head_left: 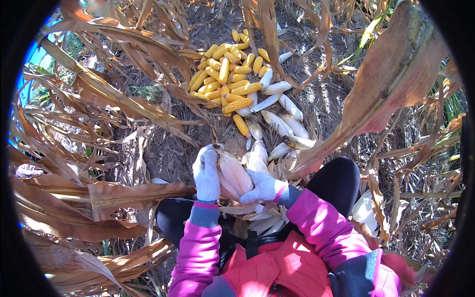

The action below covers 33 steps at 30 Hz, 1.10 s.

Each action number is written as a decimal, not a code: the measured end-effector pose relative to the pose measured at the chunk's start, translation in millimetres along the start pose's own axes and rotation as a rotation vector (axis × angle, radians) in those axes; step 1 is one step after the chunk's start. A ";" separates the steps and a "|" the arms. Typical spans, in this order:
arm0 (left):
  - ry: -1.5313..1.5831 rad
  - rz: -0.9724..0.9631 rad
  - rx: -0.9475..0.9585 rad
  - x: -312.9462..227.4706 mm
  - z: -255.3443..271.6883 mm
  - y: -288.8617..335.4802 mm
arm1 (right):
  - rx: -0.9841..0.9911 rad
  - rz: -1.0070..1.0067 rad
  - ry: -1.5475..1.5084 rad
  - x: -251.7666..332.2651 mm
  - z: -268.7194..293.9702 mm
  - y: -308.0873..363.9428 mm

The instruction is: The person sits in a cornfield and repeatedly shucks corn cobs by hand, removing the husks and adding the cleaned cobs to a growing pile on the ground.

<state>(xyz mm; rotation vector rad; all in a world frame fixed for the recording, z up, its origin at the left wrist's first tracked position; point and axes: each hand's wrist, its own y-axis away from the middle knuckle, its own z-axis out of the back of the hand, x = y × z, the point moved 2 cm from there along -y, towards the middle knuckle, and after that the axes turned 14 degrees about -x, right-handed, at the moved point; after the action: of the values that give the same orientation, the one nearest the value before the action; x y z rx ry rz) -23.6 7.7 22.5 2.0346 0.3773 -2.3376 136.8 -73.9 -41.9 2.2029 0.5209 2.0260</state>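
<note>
Between my two white-gloved hands is an ear of corn (234,174), wrapped in pale, pinkish husk. My left hand (206,174) is closed around its upper left side, near the dark end. On the lower right side, my right hand (263,187) grips the husk with its fingers curled against it. Loose pale husks (267,221) lie just below, between my knees. Beyond my hands, several unhusked ears (277,123) lie on the ground, one of them close by my right hand.
A heap of husked yellow corn cobs (225,72) lies farther ahead on the soil. Dry brown stalks and leaves (118,198) crowd the left side. One broad dry leaf (366,89) hangs across the right. More pale husk (364,213) lies beside my right knee (336,180).
</note>
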 end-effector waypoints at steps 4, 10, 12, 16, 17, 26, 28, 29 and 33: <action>0.071 0.079 0.105 -7.4 -5.2 1.5 | 0.066 -0.017 -0.057 -3.3 2.4 3.9; 0.069 0.046 -0.008 12.9 -5.9 1.6 | 0.029 0.111 -0.050 -2.3 0.8 6.3; 0.161 0.240 -0.001 26.0 -3.3 -2.2 | -0.028 0.057 0.136 26.4 6.2 16.0; 0.341 0.655 0.068 99.7 15.5 -3.5 | -0.183 0.220 0.257 22.9 4.1 12.5; 0.383 0.754 0.129 123.0 22.5 1.9 | -0.223 0.312 0.240 18.3 1.5 8.4; 0.244 0.575 -0.149 71.8 -5.4 -3.1 | -0.198 0.108 -0.633 -21.1 -1.0 -5.4; 0.309 0.620 -0.124 49.1 -14.7 -4.1 | -0.088 -0.118 -0.513 -14.3 0.4 1.6; 0.341 0.645 -0.108 42.2 -21.6 -1.6 | -0.037 -0.230 -0.451 -2.0 0.2 10.5; 0.266 0.384 -0.056 43.8 -35.0 9.7 | -0.150 0.004 -0.299 7.8 -7.3 14.6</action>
<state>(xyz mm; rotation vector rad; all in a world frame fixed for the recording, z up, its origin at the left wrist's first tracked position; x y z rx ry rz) 5.5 11.3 -26.2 2.1644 0.0448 -1.8261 132.6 -86.2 -29.3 2.3534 0.3191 1.6325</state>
